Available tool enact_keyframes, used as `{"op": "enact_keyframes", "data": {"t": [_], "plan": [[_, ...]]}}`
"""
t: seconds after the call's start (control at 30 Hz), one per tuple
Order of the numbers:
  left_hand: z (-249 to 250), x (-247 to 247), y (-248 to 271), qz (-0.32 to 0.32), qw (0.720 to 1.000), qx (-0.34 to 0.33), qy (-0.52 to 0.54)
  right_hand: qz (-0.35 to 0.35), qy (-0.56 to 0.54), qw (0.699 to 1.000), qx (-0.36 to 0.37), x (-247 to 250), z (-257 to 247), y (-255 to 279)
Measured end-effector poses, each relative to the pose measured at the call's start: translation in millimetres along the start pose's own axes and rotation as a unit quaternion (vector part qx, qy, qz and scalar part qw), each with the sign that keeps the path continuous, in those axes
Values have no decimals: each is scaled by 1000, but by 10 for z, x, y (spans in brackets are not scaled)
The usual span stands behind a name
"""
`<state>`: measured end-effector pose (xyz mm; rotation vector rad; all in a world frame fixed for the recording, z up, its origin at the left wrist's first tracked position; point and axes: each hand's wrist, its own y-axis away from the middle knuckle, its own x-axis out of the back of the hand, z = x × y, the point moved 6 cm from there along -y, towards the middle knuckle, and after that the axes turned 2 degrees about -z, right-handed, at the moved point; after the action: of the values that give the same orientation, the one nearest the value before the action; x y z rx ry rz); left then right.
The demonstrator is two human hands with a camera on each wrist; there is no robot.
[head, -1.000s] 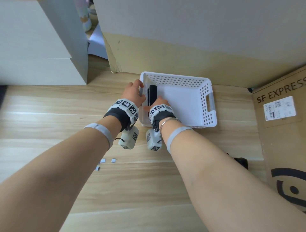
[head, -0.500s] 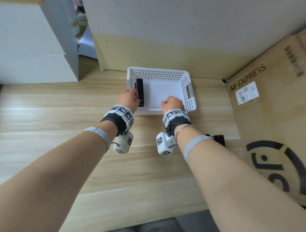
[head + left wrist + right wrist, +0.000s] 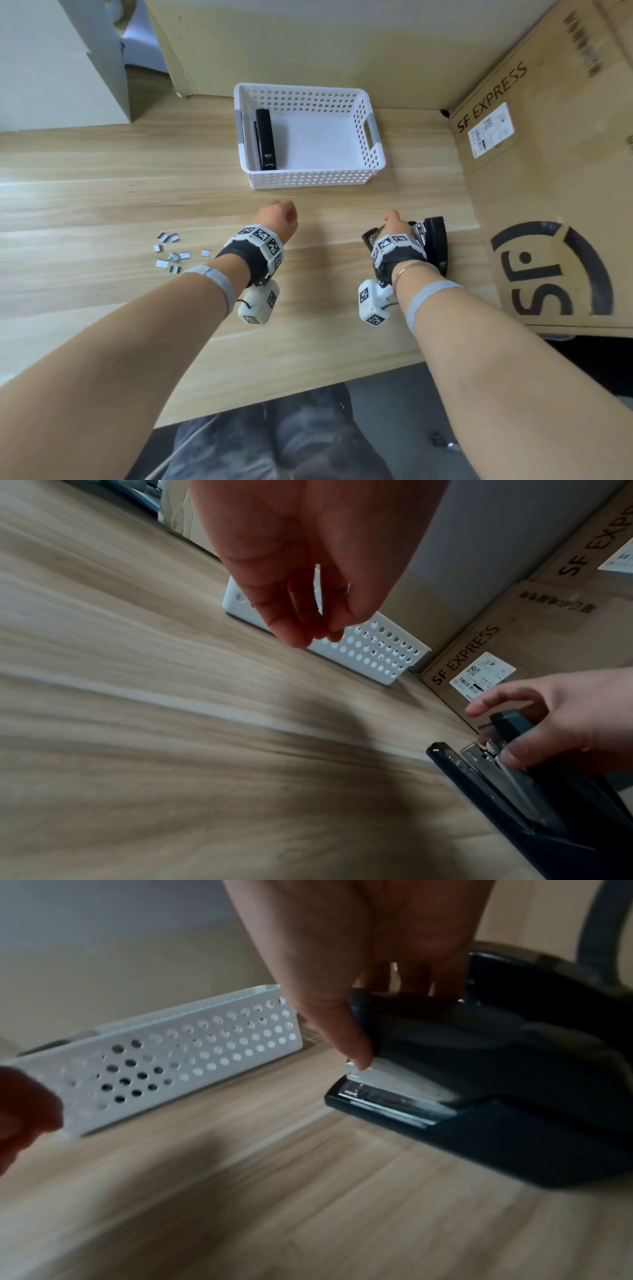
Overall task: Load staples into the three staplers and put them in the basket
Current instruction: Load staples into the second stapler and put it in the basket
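Observation:
A white perforated basket [image 3: 371, 133] stands at the back of the table, with one black stapler [image 3: 265, 138] lying along its left wall. My left hand [image 3: 279, 217] hovers in front of the basket with loosely curled fingers [image 3: 298, 634] and holds nothing. My right hand [image 3: 394, 221] is at the right, beside the cardboard box. Its thumb and fingers [image 3: 356, 1053] grip the raised top of a second black stapler [image 3: 479, 1137], whose metal magazine shows. Another black stapler [image 3: 436, 240] seems to lie just right of that hand, partly hidden.
Several loose staple strips [image 3: 171, 255] lie on the wooden table [image 3: 137, 192] at the left. A large SF EXPRESS cardboard box [image 3: 548, 171] walls off the right side. Cardboard and white boxes [image 3: 51, 68] stand behind the basket. The table's front edge is near my lap.
Both hands have drawn back from the basket, leaving the first stapler inside. My right hand moved right and took hold of a stapler by the box. My head shifted back.

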<state>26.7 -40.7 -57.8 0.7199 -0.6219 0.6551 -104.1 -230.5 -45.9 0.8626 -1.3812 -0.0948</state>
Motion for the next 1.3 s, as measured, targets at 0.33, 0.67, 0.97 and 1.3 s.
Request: {"op": "enact_keyframes", "data": {"t": [0.33, 0.67, 0.97, 1.3], "plan": [[-172, -118, 84, -59, 998, -8, -9, -23, 1, 978, 210, 4, -765, 425], [-648, 78, 167, -39, 996, 50, -56, -62, 94, 922, 371, -430, -1632, 800], [-617, -32, 137, -41, 996, 42, -62, -40, 55, 918, 391, -436, -1582, 823], [-605, -28, 132, -38, 997, 40, -62, 60, -224, 952, 199, 147, -706, 658]]}}
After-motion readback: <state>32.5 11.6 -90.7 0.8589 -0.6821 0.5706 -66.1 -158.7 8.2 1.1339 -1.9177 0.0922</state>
